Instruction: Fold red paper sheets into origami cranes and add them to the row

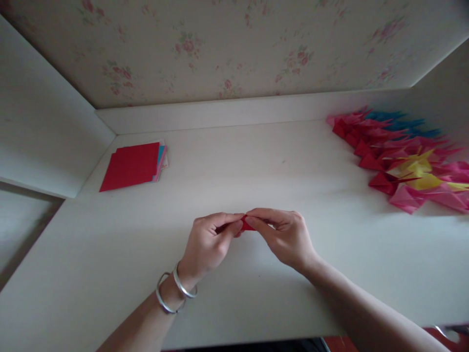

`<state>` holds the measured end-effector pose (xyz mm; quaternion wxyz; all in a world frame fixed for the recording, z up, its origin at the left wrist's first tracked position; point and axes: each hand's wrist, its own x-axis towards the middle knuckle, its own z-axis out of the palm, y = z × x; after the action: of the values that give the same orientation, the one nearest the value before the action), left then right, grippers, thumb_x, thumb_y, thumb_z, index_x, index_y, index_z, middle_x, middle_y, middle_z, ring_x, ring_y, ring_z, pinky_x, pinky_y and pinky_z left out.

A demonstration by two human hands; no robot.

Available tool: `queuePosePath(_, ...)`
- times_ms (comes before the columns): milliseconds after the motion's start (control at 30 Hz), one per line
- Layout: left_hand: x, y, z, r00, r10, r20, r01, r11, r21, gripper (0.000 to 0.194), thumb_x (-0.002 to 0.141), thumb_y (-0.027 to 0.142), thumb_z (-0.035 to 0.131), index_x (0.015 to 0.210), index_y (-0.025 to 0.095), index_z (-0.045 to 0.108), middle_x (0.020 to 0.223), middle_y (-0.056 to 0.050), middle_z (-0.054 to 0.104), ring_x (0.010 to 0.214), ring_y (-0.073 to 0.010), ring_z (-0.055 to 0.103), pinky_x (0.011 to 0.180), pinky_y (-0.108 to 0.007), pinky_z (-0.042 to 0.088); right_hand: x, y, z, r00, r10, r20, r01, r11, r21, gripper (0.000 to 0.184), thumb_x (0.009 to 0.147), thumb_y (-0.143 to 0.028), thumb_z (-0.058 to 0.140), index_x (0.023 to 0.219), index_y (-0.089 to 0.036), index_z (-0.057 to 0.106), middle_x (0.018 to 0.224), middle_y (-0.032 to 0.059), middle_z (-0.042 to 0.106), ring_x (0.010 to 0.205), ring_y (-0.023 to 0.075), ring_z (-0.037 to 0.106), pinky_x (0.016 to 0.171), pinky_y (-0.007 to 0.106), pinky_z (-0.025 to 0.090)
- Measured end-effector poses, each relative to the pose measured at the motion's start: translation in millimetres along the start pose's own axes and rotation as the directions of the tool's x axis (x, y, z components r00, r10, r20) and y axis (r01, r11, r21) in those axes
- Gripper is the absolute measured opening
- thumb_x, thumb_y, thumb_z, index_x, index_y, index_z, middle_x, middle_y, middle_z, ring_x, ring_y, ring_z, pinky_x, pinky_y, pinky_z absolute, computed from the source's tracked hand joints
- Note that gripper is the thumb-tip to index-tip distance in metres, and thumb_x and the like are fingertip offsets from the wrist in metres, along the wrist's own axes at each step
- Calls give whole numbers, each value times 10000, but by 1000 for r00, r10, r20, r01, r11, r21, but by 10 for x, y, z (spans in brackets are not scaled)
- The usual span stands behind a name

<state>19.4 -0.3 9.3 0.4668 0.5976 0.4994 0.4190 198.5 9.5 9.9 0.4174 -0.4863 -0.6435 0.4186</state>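
A small folded piece of red paper [246,225] is pinched between both my hands over the middle of the white table [256,166]. My left hand [208,242], with two silver bangles on its wrist, closes its fingertips on the paper's left end. My right hand [284,234] closes its thumb and fingers on the right end. Most of the paper is hidden by my fingers.
A stack of square paper sheets [132,165], red on top, lies at the table's back left. A heap of folded paper pieces [406,159] in pink, red, blue and yellow sits at the right. A flowered wall stands behind the table.
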Motion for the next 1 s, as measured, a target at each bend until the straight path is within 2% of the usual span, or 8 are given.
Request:
queuePosePath(133, 19, -9, -4, 992, -117, 40, 121, 986, -114, 151, 875, 244, 679, 988, 220, 777, 853, -16, 798, 716, -148, 742, 674, -233, 608, 3, 56, 24, 998, 62, -10, -61, 994, 94, 118, 878, -282, 682, 869, -225, 785, 837, 21, 786, 744, 182, 733, 670, 263, 578)
queuePosePath(267, 4, 9, 8, 999, -47, 22, 45, 997, 69, 146, 889, 239, 658, 958, 236, 787, 785, 6, 780, 685, -135, 712, 653, -216, 566, 23, 101, 20, 981, 166, 97, -186, 949, 256, 297, 873, -394, 690, 1093, -202, 737, 879, 47, 789, 786, 206, 746, 720, 307, 604)
queuePosePath(400, -20, 22, 28, 994, -91, 63, 82, 987, 136, 174, 914, 271, 629, 981, 234, 785, 710, 14, 745, 643, -135, 676, 615, -219, 532, 40, 62, -17, 975, 123, 185, -142, 986, 92, 288, 939, -399, 597, 846, -197, 780, 788, 30, 772, 756, 185, 723, 692, 255, 561)
queuePosePath(533, -22, 27, 36, 981, -161, 108, 157, 987, 40, 161, 900, 288, 646, 956, 212, 776, 736, 1, 750, 678, -140, 685, 651, -219, 550, 26, 0, -22, 994, 66, 91, -57, 994, -97, 299, 959, -317, 572, 753, -207, 759, 687, -15, 722, 635, 123, 638, 603, 214, 470)
queuePosePath(633, -15, 17, 38, 977, -183, 112, 189, 981, -47, 217, 880, 324, 676, 1039, 191, 737, 762, -14, 764, 705, -159, 714, 671, -242, 584, 12, -10, -13, 1000, 22, 18, -20, 989, -147, 311, 956, -301, 569, 713, -198, 734, 603, -29, 657, 540, 99, 545, 527, 218, 407)
queuePosePath(700, -12, 7, 37, 979, -176, 106, 178, 984, -17, 253, 896, 362, 655, 1056, 178, 722, 763, -27, 768, 697, -169, 726, 662, -256, 599, 13, 10, -11, 998, 17, -59, -25, 989, -147, 281, 936, -315, 600, 720, -195, 734, 601, -27, 653, 532, 99, 541, 517, 218, 407)
queuePosePath(800, -21, 4, 30, 986, -135, 100, 127, 989, 79, 266, 945, 376, 582, 885, 173, 743, 746, -37, 768, 668, -161, 734, 642, -243, 605, 31, 70, -10, 992, 52, -113, -64, 992, -111, 243, 911, -345, 634, 757, -191, 741, 676, -2, 705, 606, 123, 614, 567, 219, 467)
queuePosePath(1000, -62, 53, -6, 994, -110, 29, 109, 994, 7, 265, 951, 379, 579, 893, 179, 743, 770, -38, 779, 662, -160, 744, 631, -246, 625, 64, 107, -1, 973, 179, 147, -202, 965, 167, 287, 887, -459, 653, 907, -185, 737, 738, 33, 747, 666, 159, 707, 627, 251, 590)
